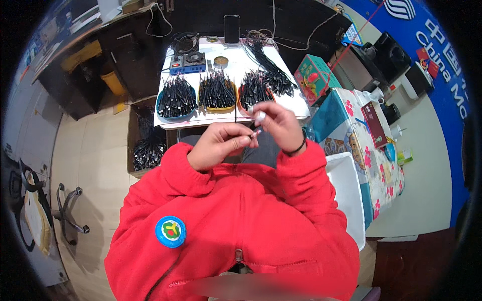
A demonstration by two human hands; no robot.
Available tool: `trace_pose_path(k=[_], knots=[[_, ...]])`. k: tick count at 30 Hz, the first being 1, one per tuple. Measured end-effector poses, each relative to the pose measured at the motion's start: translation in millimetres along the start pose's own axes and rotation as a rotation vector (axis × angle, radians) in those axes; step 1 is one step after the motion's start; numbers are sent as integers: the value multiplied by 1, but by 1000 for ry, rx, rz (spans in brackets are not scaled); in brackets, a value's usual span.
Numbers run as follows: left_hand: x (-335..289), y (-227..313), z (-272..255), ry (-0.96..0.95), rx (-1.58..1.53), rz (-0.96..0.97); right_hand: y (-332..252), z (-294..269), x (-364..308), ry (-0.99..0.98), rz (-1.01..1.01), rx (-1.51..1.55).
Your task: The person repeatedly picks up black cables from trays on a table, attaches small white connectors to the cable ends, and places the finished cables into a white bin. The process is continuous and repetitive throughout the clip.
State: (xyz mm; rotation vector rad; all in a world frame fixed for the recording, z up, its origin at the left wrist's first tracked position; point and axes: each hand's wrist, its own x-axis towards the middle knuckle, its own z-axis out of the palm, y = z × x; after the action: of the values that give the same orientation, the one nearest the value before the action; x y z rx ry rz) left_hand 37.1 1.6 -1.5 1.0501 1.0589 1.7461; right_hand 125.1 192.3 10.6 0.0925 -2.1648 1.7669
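Close in front of my red jacket, my left hand pinches a thin black cable between thumb and forefinger. Its end shows small pinkish-red bits. My right hand is just to the right and slightly higher, fingers curled together with something white at the fingertips; what they hold, if anything, is too small to tell. Beyond my hands, black cables fill a blue basket, a yellow basket and a red basket, side by side at the near edge of a white table.
More cables lie at the table's right, a phone stands at the back, and a small blue device sits left. A box of cables stands on the floor. To my right are a white foam box and a flowered tablecloth.
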Motion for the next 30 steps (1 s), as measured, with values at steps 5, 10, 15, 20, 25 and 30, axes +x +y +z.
trace_pose_path(k=[5,10,15,20,25,30], knots=[[-2,-6,15,-121,53,24,-40,3,16,-105,-12,121],[-5,2,11,-233,-32,-53,-39,9,14,-36,123,372],[-1,14,7,111,-272,129,-38,26,-9,134,-34,279],[0,12,16,302,-74,162,-31,42,-20,164,-93,201],[-1,8,15,266,-3,145,-27,42,-23,145,-73,211],[-2,4,11,251,-94,49,-25,37,-23,135,-73,275]])
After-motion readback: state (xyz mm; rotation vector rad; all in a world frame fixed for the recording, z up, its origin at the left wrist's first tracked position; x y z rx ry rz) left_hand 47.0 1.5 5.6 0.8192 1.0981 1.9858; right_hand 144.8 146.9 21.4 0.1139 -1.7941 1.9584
